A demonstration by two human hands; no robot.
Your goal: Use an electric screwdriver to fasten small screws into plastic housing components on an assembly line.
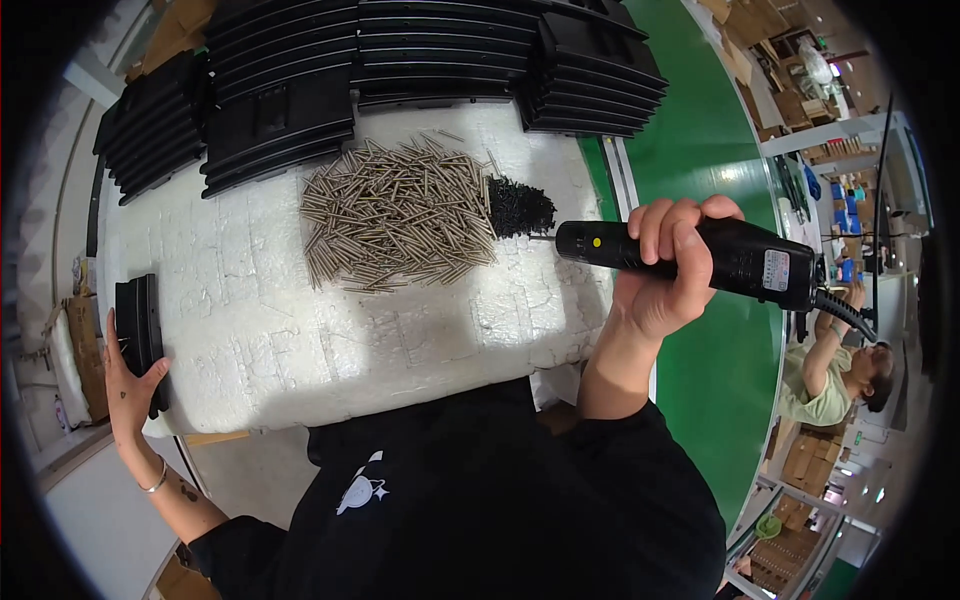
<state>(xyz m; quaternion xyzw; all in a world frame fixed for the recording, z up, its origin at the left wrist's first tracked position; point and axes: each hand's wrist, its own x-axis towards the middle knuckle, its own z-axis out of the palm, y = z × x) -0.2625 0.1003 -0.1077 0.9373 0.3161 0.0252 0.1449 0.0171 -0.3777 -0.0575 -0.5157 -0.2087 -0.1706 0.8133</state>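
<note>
My right hand [665, 255] is wrapped round a black electric screwdriver [745, 262] with a yellow dot near its nose. Its thin bit points left, by the lower edge of a small heap of black screws [520, 207]. Beside that heap spreads a wide pile of thin metal pins [395, 215]. Far to the left, my left hand [128, 385] grips a narrow black plastic part [145, 330], thumb over its near end and fingers along its outer side. Something small and thin shows by the index finger, too small to name.
Stacks of black plastic panels [440, 55] line the far side of the white wrapped work surface [400, 345]. A green conveyor belt [700, 150] runs along the right. The screwdriver's cord [845, 312] trails right. Beyond the belt another person [835, 375] sits near shelving and boxes.
</note>
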